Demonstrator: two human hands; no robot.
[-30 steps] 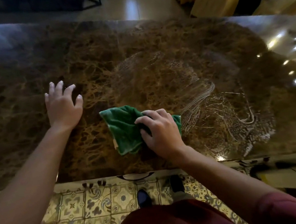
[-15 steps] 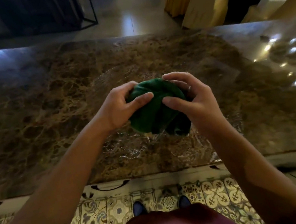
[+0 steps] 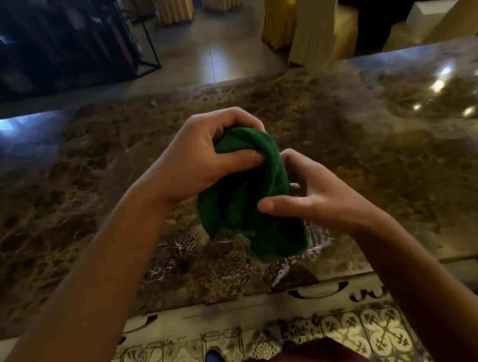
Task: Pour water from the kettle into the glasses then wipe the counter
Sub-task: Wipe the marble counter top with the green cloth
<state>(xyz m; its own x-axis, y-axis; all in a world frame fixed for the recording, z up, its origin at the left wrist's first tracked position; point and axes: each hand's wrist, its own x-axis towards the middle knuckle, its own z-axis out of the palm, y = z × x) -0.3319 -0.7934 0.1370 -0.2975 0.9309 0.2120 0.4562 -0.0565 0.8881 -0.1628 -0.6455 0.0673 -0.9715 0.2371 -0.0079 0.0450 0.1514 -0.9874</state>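
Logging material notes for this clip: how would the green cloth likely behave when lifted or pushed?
Probably floppy: the green cloth bunches and sags between the left hand and right hand. Likely damp and slightly heavier, given wet streaks on the counter.

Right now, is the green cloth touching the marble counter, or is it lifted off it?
Cannot tell. In the head view both hands hold the green cloth bunched above the counter, but its lower end overlaps the wet patch, so no gap shows plainly.

We see the bunched green cloth [image 3: 251, 207] raised above the wet-streaked brown marble counter [image 3: 49, 209]
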